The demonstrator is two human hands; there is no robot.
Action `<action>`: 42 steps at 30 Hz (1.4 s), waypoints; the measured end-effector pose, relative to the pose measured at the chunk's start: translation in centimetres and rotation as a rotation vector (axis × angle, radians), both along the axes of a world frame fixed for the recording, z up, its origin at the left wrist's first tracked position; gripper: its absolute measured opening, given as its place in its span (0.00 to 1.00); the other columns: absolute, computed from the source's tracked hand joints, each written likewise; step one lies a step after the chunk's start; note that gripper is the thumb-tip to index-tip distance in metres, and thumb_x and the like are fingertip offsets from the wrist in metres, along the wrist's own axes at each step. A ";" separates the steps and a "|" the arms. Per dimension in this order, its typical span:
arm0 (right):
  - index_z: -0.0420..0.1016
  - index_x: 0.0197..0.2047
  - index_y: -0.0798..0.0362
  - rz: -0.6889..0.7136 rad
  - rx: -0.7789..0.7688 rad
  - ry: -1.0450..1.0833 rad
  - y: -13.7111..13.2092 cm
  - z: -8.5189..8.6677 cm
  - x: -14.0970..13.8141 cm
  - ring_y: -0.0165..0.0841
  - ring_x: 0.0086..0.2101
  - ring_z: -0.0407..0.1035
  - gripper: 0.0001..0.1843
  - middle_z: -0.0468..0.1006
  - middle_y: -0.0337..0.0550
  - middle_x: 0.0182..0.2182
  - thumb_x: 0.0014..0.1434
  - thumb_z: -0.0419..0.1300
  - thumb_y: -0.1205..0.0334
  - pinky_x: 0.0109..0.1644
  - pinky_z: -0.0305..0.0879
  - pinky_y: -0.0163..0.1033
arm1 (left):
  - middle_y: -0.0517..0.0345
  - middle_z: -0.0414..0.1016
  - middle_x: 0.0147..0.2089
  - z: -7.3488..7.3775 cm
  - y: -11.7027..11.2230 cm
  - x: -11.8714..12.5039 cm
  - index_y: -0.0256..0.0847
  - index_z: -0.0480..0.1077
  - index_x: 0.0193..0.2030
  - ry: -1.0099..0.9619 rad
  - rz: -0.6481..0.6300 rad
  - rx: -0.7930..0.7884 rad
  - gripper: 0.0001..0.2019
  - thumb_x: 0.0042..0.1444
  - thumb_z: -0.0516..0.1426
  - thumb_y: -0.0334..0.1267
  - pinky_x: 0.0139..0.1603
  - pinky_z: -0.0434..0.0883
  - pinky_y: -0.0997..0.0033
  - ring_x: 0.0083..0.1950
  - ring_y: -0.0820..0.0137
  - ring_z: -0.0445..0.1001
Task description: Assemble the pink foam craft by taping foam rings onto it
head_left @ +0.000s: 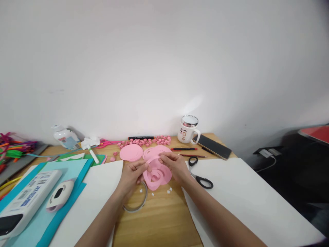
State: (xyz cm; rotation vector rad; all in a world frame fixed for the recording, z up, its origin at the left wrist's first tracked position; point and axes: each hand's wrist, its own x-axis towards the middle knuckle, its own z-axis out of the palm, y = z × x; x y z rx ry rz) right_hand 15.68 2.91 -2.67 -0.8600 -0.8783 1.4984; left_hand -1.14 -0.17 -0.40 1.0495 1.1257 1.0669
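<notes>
A curling pink paper spiral strip (151, 181) hangs between my two hands above the wooden table. My left hand (132, 174) pinches its left side between thumb and fingertips. On the other side, my right hand (176, 166) has thumb and forefinger closed on the strip's upper right edge. Pink paper circles (131, 152) lie stacked just beyond my hands, and more pink paper shows behind the strip. Below my left hand is a roll of tape (138, 208), partly covered by that hand. Small white bits (168, 192) are scattered near it. Black-handled scissors (204, 181) rest beside my right wrist.
Rolled pink paper pieces (144, 141) and a black marker (141, 138) lie near the wall. A white mug (189, 130) and a phone (213, 146) stand back right. White sheets (241, 202) flank the middle. At left are teal paper (77, 193) and a white bottle (65, 137).
</notes>
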 end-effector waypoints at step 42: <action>0.76 0.26 0.56 0.037 -0.020 0.044 0.2 -0.6 0.2 0.27 0.25 0.68 0.11 0.76 0.38 0.22 0.36 0.70 0.62 0.35 0.66 0.35 | 0.57 0.72 0.22 -0.2 0.0 0.1 0.32 0.74 0.30 -0.026 0.002 0.001 0.12 0.43 0.62 0.41 0.14 0.47 0.82 0.15 0.85 0.53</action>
